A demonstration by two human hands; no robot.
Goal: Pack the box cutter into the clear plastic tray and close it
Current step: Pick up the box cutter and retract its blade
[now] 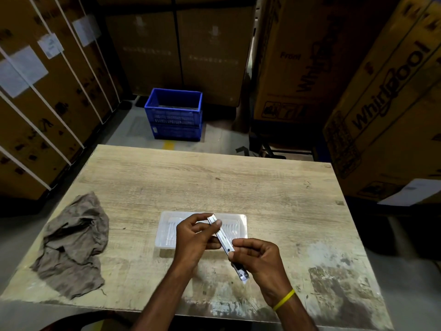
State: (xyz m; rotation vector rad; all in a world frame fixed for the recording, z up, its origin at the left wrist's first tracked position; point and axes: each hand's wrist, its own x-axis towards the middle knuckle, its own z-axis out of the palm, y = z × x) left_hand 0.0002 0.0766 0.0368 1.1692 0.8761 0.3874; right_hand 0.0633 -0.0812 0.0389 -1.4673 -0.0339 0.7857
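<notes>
A crumpled cloth (71,244) lies at the tabletop's (238,182) left. My left hand (194,237) pinches the box cutter's (224,240) far end; my right hand (257,259) closes its grip on the near end. The cutter hangs above the clear tray (164,235), not yet packed. Next, I judge, it must be lowered flat into the tray.

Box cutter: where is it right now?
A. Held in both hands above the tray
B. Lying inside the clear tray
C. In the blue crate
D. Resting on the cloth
A: the box cutter is gripped by the left hand and right hand, above the clear tray.
</notes>
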